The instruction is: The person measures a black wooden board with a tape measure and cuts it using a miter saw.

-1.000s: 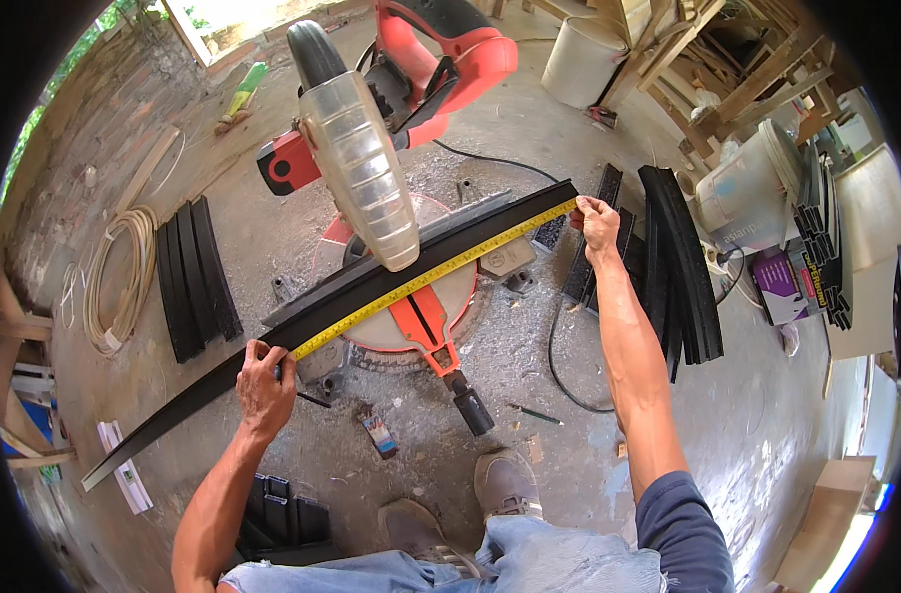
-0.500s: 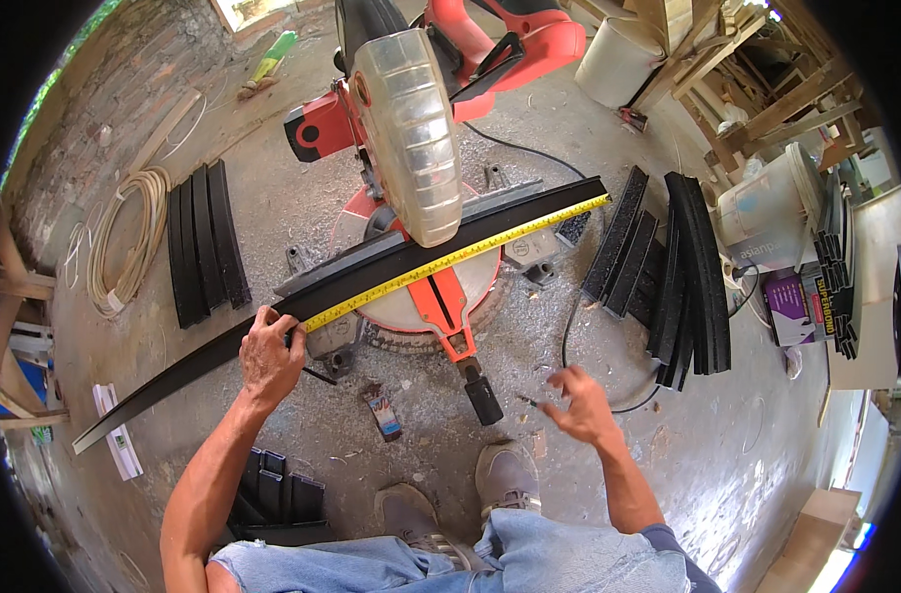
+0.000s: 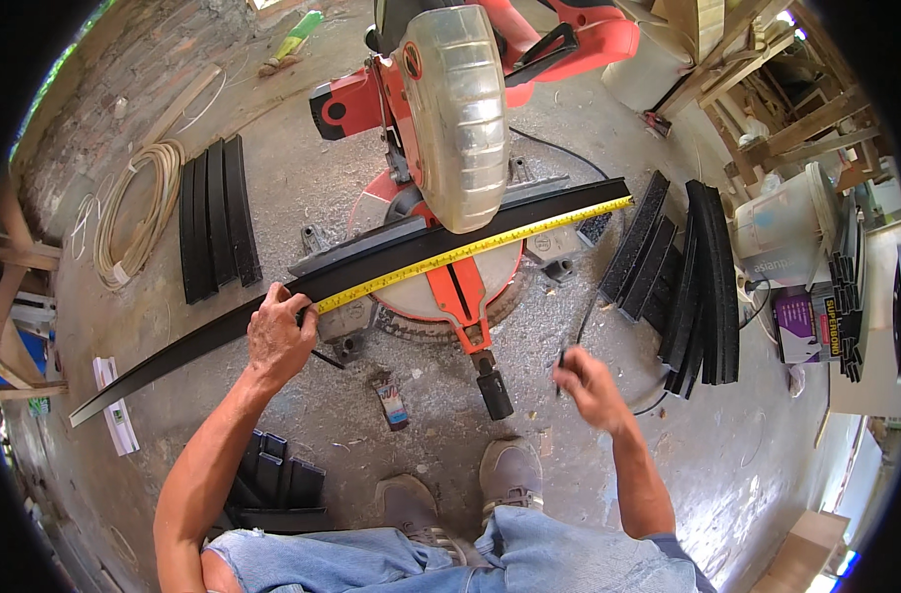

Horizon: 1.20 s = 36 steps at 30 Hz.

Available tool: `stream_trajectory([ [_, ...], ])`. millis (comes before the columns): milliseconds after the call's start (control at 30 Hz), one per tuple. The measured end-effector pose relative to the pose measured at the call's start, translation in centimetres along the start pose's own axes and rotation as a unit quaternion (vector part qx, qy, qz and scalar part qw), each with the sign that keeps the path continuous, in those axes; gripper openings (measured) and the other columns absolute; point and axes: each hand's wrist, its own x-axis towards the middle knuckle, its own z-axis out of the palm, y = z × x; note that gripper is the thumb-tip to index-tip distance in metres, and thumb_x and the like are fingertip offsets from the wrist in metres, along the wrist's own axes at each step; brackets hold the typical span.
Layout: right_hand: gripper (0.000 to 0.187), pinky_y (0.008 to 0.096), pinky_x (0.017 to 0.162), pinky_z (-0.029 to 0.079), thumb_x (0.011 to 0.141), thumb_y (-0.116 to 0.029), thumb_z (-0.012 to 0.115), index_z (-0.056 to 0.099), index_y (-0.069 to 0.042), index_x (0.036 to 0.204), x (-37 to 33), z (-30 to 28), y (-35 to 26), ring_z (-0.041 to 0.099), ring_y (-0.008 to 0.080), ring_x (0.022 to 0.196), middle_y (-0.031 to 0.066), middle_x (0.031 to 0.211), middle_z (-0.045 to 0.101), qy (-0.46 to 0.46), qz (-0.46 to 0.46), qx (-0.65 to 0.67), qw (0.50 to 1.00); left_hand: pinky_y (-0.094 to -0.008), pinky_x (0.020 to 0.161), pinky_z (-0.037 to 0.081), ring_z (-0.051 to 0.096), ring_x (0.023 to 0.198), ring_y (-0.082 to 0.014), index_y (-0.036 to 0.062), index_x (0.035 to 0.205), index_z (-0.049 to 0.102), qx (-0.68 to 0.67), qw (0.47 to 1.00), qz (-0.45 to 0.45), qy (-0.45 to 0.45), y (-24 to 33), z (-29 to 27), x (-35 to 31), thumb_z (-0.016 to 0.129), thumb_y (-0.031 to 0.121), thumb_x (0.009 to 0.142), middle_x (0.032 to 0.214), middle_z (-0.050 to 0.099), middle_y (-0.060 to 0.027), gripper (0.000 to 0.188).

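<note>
A long black channel-shaped strip [image 3: 183, 339] lies across the red miter saw [image 3: 455, 287], its left end reaching far out over the floor. Along its near edge runs a yellow tape measure [image 3: 470, 251], drawn out to the strip's right end. My left hand [image 3: 280, 336] is closed on the tape's left end, pressing it against the strip; the case is mostly hidden by the fingers. To the right of the saw handle, my right hand [image 3: 594, 390] pinches a slim dark pen-like stick [image 3: 560, 376], held clear of the strip. The saw's clear guard [image 3: 460, 119] is above the strip.
Cut black strips lie in stacks at left [image 3: 218, 217], right [image 3: 707, 282] and by my feet [image 3: 277, 474]. A coiled cable [image 3: 139, 212], a white bucket [image 3: 786, 232], a purple box [image 3: 801, 326] and a small packet [image 3: 391, 405] are around the saw.
My right hand has turned the dark stick from pointing left to nearly upright. My left hand stays on the tape and strip. The whole view has shifted slightly.
</note>
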Motion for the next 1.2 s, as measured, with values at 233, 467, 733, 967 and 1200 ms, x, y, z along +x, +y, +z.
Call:
stream_trajectory([
  [233, 0.019, 0.0241, 0.06, 0.041, 0.1, -0.018, 0.067, 0.054, -0.007, 0.094, 13.3, 2.9, -6.0, 0.05, 0.0061, 0.066, -0.0012, 0.074, 0.056, 0.032, -0.092, 0.215, 0.972, -0.0447, 0.073, 0.056, 0.069, 0.081, -0.0343, 0.0013, 0.096, 0.076, -0.017, 1.0, 0.023, 0.012, -0.5, 0.7, 0.2, 0.07, 0.018, 0.089, 0.096, 0.062, -0.0168, 0.019],
  [467, 0.021, 0.0269, 0.073, 0.05, 0.099, -0.016, 0.069, 0.068, 0.002, 0.111, 20.3, 5.9, -7.6, 0.061, 0.0087, 0.083, 0.0022, 0.093, 0.069, -0.068, -0.123, 0.15, 0.979, -0.0418, 0.077, 0.055, 0.068, 0.083, -0.0318, -0.0004, 0.098, 0.077, -0.009, 1.0, 0.009, 0.0, -0.4, 0.6, -0.1, 0.07, 0.015, 0.088, 0.094, 0.062, -0.0168, 0.02],
  [733, 0.028, 0.0283, 0.084, 0.052, 0.096, -0.012, 0.07, 0.071, 0.001, 0.121, 22.0, 6.0, -7.5, 0.063, 0.0091, 0.091, 0.003, 0.101, 0.074, -0.105, -0.119, 0.09, 0.983, -0.0439, 0.074, 0.055, 0.068, 0.081, -0.0336, 0.0005, 0.097, 0.077, -0.025, 0.999, 0.032, 0.015, -1.0, 0.8, 0.0, 0.07, 0.017, 0.088, 0.095, 0.061, -0.0174, 0.02],
  [967, 0.02, 0.0291, 0.084, 0.054, 0.092, -0.008, 0.071, 0.074, 0.002, 0.109, 21.9, 5.8, -7.3, 0.065, 0.0094, 0.09, 0.0058, 0.094, 0.076, -0.107, -0.118, 0.032, 0.987, -0.0438, 0.074, 0.056, 0.068, 0.082, -0.0332, 0.0006, 0.098, 0.077, -0.023, 0.999, 0.031, 0.008, -0.9, 0.7, 0.1, 0.07, 0.018, 0.088, 0.095, 0.061, -0.0172, 0.021],
  [1200, 0.014, 0.0294, 0.082, 0.053, 0.088, -0.009, 0.073, 0.075, 0.001, 0.099, 22.0, 6.1, -7.0, 0.064, 0.0097, 0.086, 0.0069, 0.091, 0.076, -0.095, -0.146, 0.01, 0.985, -0.0418, 0.075, 0.055, 0.068, 0.081, -0.0313, -0.001, 0.098, 0.077, -0.022, 0.999, 0.023, 0.003, -0.8, 0.7, 0.1, 0.071, 0.016, 0.088, 0.094, 0.061, -0.017, 0.021],
])
